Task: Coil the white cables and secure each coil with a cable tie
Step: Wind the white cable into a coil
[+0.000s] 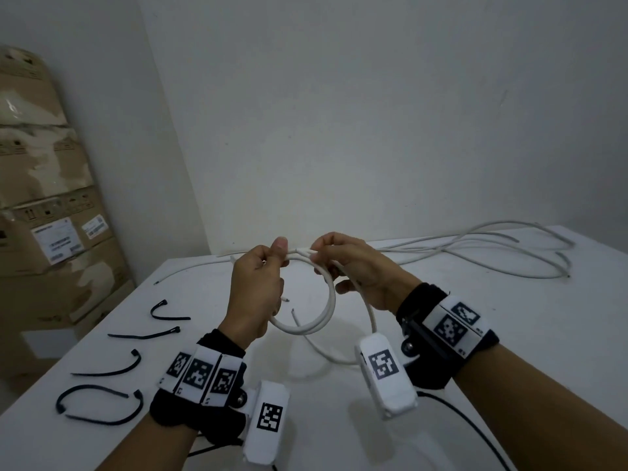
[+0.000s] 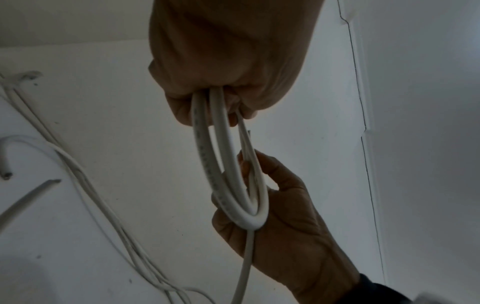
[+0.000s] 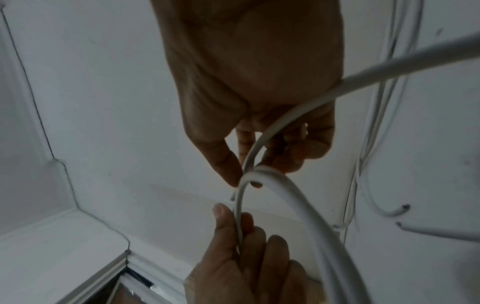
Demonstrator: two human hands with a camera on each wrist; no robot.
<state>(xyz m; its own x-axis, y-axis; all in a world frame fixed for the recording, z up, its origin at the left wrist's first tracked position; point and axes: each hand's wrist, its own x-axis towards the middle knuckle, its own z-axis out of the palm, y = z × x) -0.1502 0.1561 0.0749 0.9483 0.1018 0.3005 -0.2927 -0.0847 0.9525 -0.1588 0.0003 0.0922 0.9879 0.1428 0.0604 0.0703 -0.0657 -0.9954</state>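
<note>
A white cable coil (image 1: 321, 312) of a few loops hangs in the air between both hands above the white table (image 1: 475, 334). My left hand (image 1: 261, 283) grips the loops at their top left, thumb up; in the left wrist view the coil (image 2: 221, 164) runs from my left hand (image 2: 223, 67) down to the right hand (image 2: 280, 216). My right hand (image 1: 350, 266) pinches the loops at the top right, and the cable's free length (image 1: 370, 321) trails past its palm. In the right wrist view the cable (image 3: 285, 123) crosses my right hand (image 3: 249, 82). Several black cable ties (image 1: 112, 367) lie at the table's left.
More loose white cables (image 1: 503, 253) sprawl over the far right of the table and along its back edge. Stacked cardboard boxes (image 1: 51, 205) stand to the left beyond the table. A white wall rises right behind the table. A black wire (image 1: 469, 430) runs from my right wrist.
</note>
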